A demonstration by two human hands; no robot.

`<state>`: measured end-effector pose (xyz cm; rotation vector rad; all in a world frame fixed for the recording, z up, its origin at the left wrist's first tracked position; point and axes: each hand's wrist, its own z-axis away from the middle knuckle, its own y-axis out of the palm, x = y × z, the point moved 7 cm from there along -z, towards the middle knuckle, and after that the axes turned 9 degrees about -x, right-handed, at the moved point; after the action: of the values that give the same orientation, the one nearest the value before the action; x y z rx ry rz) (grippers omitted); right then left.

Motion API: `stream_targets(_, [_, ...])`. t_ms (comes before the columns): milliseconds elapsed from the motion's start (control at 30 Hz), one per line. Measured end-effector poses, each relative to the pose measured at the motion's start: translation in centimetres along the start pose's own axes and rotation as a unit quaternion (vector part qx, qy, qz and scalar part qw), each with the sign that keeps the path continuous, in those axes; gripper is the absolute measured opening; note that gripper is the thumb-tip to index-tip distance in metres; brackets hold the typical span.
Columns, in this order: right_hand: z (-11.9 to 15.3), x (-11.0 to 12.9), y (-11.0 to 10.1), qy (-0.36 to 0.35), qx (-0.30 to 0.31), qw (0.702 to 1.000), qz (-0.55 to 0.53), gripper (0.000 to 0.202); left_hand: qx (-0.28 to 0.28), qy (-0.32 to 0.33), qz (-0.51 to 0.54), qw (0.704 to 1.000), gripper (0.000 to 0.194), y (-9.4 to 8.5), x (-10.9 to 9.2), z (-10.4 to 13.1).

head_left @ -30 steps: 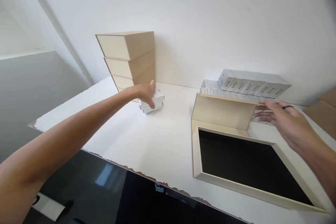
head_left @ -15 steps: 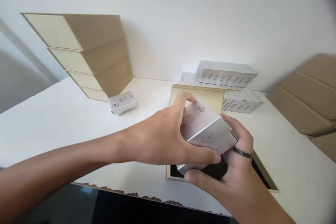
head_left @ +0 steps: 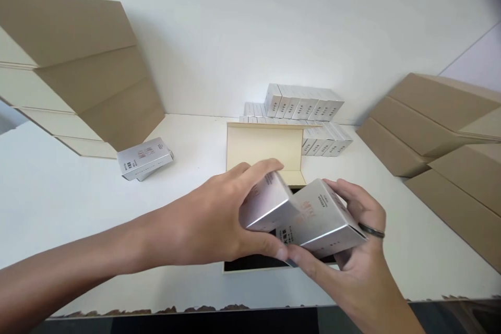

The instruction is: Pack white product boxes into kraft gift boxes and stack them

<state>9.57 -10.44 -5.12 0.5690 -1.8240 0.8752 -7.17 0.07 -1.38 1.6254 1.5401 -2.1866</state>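
My left hand (head_left: 230, 214) is closed around a small silver carton (head_left: 268, 203), thumb along its near side. A second silver carton (head_left: 321, 216), printed with dark and reddish characters, is gripped by my right hand (head_left: 360, 240), which wears a dark ring. The two cartons are tilted and close together, their inner ends meeting or overlapping. Below them lies an open cream gift box (head_left: 264, 146) with its lid raised at the back and a dark interior, mostly hidden by my hands and the cartons.
Silver cartons (head_left: 301, 102) stand in stacked rows against the wall. Two more cartons (head_left: 144, 157) lie on the left of the white table (head_left: 188, 151). Stacks of tan boxes rise at the left (head_left: 94, 62) and right (head_left: 422, 120). The table's front edge is chipped.
The silver cartons, earlier held together as one block, are now spread apart, one in each hand. The view has shifted, showing more of the right-hand tan boxes.
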Motion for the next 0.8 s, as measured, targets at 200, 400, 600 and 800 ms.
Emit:
stream_targets(200, [0.2,-0.2,-1.8,0.01,-0.042,0.999,-0.023,0.085,0.063,0.017,-0.128,0.99,0.087,2.8,0.6,-0.2])
stream_targets(400, [0.4,-0.8,-2.4,0.005,-0.046,0.999,0.006,0.091,0.144,0.005,-0.169,0.975,0.087,4.3,0.7,-1.1])
stream_targets(600, [0.2,-0.5,-2.4,-0.02,-0.049,0.999,0.0,0.09,0.244,-0.001,-0.199,0.949,0.08,5.6,1.9,-1.9])
stream_targets(800, [-0.2,-0.3,-2.1,-0.068,-0.028,0.997,-0.02,0.081,0.229,0.072,-0.303,0.922,0.056,6.6,1.4,-1.9])
